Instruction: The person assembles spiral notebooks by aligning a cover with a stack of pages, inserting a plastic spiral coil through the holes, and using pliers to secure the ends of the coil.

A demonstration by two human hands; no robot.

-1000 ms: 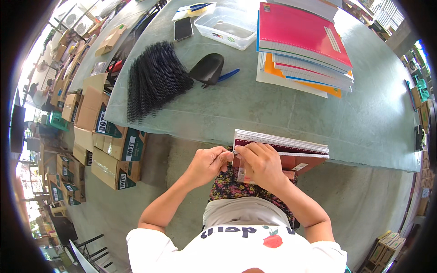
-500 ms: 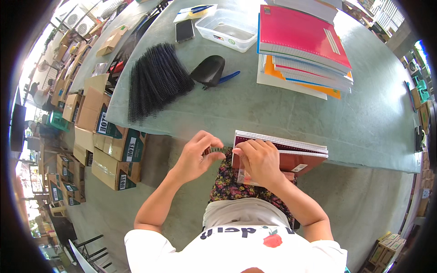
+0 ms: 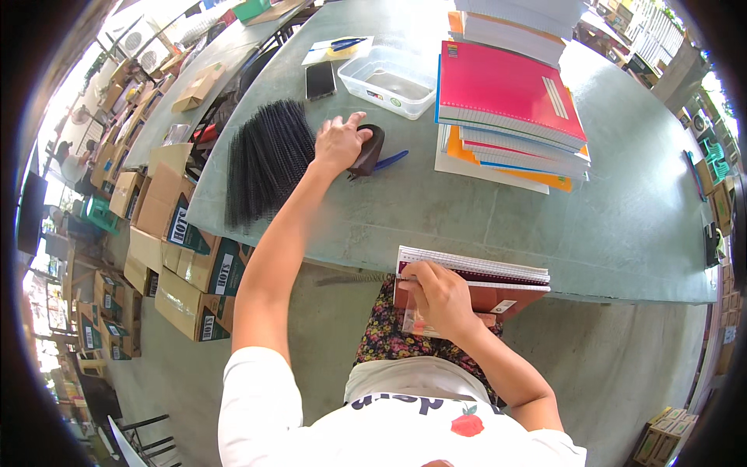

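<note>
At the table's near edge my right hand is closed on the left end of a dark red notebook, thumb and fingers pinching its bound edge. A thin spiral coil sticks out leftward from that edge, its free end in the air. My left arm stretches forward across the table. My left hand, fingers apart, rests at a black rounded object whose kind I cannot make out; the hand covers part of it. Blue-handled pliers, partly hidden, lie beside that object.
A thick bundle of black spiral coils lies left of my left hand. Farther back are a phone, a clear plastic tub and a tall stack of notebooks. Cardboard boxes stand on the floor at left.
My left hand has left the coil by the notebook and moved forward to the black rounded object. The coil's end now hangs free. My right hand keeps its hold on the notebook.
</note>
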